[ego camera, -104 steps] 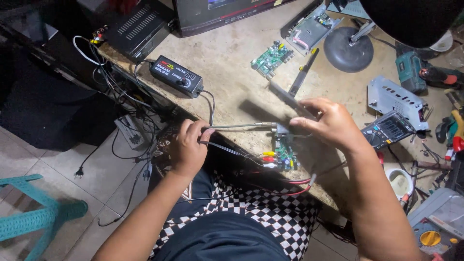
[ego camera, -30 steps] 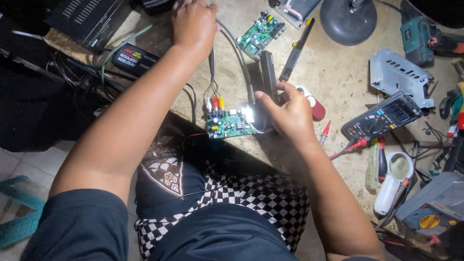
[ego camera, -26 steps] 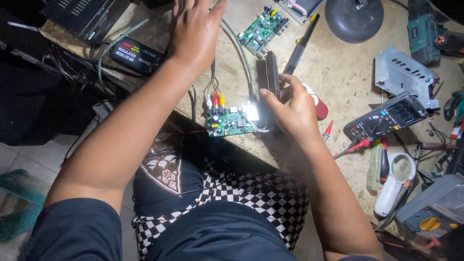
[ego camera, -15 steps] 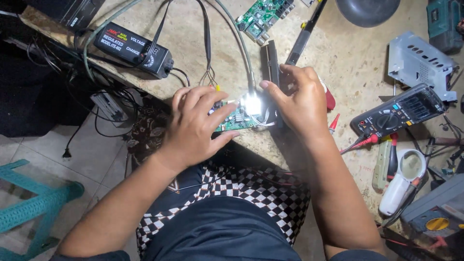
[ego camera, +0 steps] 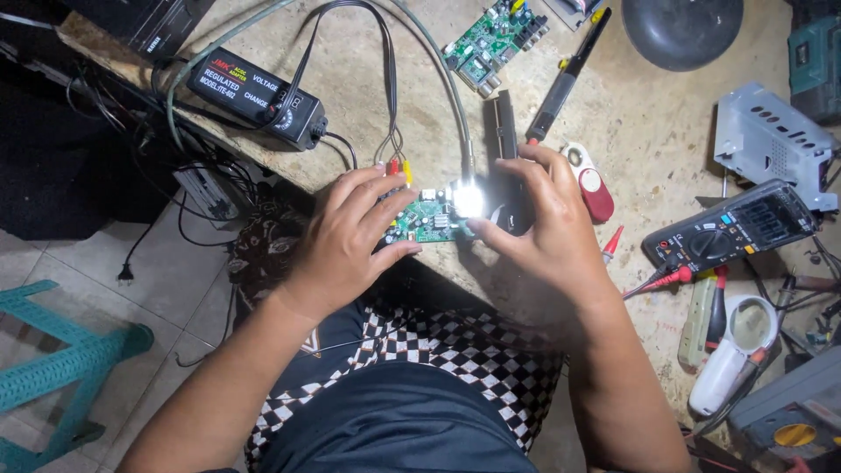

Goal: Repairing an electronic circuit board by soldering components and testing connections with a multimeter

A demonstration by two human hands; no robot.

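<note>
Head view shows your workbench (ego camera: 561, 289) crowded with loose things, and this is the first danger: the black voltage adapter (ego camera: 254, 95) sits near the bench edge with its cables hanging down, so a pull on them can drag it off.

Next, your left hand (ego camera: 350, 241) lies over the small green circuit board (ego camera: 422, 219), fingers spread and resting on it, not closed around it. The board is at the very front edge of the bench, just above your lap; with such a light hold it can slide off.

Your right hand (ego camera: 547, 228) is curled around a dark flat object, probably a lamp, whose bright light (ego camera: 467, 200) almost touches the board. The glare hides the parts there, so a finger may touch a live point.

The red, white and yellow plugs (ego camera: 396, 166) can work loose if the board shifts.
</note>
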